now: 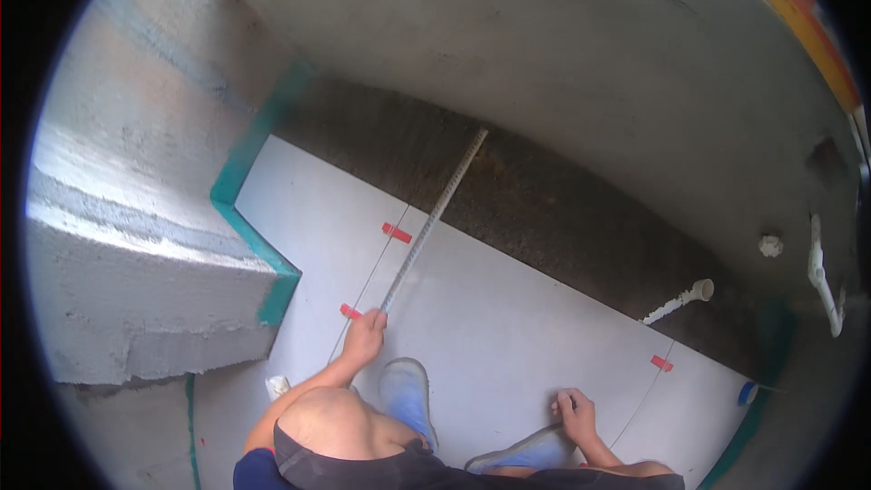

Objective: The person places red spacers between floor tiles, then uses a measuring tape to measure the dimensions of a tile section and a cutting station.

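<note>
My left hand (pixel 366 338) is closed round the near end of a tape measure (pixel 435 214). Its long pale blade with dark marks slants away from the hand, across a white tile panel (pixel 508 308), and its far tip rests over the dark bare strip by the wall. Whatever part of it sits inside the palm is hidden. My right hand (pixel 577 416) is beside my right shoe, fingers curled in and thumb up; whether it holds anything cannot be seen. Red clips (pixel 396 233) bridge the thin joint left of the blade, with another red clip (pixel 661 364) on the right joint.
Beyond the tiles runs a dark unfinished floor strip (pixel 544 227) along a grey wall (pixel 544 54). A white pipe stub (pixel 701 290) rises there. Green coating (pixel 263 141) edges the left wall's corner. A blue ring-shaped thing (pixel 747 393) lies at the right tile edge.
</note>
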`<action>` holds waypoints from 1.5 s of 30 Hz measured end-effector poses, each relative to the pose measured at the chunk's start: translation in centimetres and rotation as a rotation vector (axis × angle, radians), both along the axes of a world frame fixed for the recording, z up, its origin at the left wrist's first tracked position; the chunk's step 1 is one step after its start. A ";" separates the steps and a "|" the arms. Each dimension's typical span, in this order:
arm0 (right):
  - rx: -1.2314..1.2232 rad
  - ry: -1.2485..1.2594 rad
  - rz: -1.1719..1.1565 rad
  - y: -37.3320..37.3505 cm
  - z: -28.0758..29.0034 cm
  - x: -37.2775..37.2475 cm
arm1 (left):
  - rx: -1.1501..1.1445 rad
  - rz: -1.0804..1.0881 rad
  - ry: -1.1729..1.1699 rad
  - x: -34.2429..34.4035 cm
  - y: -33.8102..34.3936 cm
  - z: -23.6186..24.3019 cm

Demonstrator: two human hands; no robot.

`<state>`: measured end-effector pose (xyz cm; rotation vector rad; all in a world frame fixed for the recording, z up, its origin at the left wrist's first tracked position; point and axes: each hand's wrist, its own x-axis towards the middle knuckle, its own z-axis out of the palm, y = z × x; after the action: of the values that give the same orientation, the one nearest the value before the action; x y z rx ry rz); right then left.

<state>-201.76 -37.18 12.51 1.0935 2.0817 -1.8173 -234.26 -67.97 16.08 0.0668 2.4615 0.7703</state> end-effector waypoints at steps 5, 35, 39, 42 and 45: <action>0.136 -0.087 -0.030 0.3 0.0 1.1 | -0.034 -0.089 0.204 -2.6 2.1 -4.1; 0.045 -0.202 -0.133 3.2 -2.2 -0.8 | -0.221 -0.369 0.488 -6.6 3.5 -6.7; 0.023 -0.192 -0.127 3.3 -2.2 -0.9 | -0.220 -0.347 0.489 -6.8 3.5 -6.7; 0.016 -0.198 -0.143 3.4 -2.0 -1.2 | -0.235 -0.346 0.477 -6.9 3.7 -6.8; 0.033 -0.242 -0.132 3.5 -2.5 -0.8 | -0.244 -0.348 0.471 -6.8 3.5 -7.0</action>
<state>-202.59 -33.70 10.02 1.4125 1.9470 -1.6154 -241.06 -64.46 9.06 0.6312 2.8481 0.3233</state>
